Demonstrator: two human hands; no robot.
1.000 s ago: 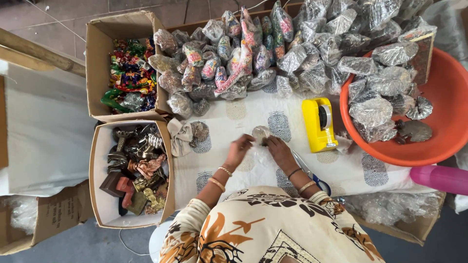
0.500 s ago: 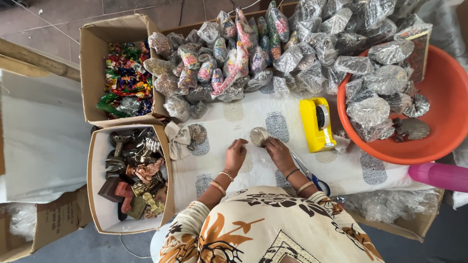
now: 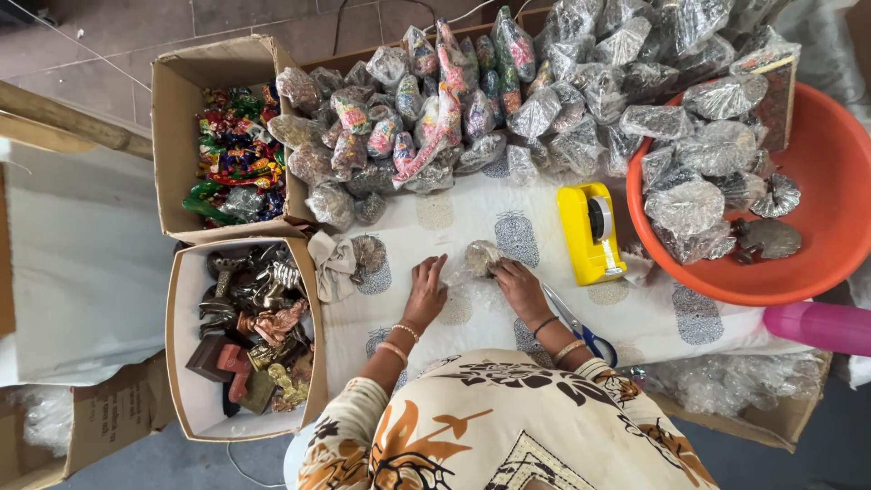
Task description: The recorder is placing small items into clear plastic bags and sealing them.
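My right hand [image 3: 521,286] grips a small round metal piece [image 3: 481,257] that stands on clear bubble wrap [image 3: 472,292] on the white printed cloth [image 3: 435,238]. My left hand [image 3: 425,292] lies flat with fingers spread, pressing the wrap's left side onto the cloth, just left of the piece. Both wrists wear bangles. A yellow tape dispenser [image 3: 592,231] sits to the right of my right hand. Blue-handled scissors [image 3: 581,328] lie beside my right forearm.
A heap of wrapped items [image 3: 508,100] fills the far side. An orange tub [image 3: 817,218] at right holds more wrapped pieces. Two cardboard boxes at left hold coloured figures [image 3: 234,150] and metal figurines [image 3: 249,318]. A pink bottle [image 3: 817,327] lies at right.
My left hand has let go of the piece and moved down-left to lie flat on the wrap. My right hand stays on the piece.
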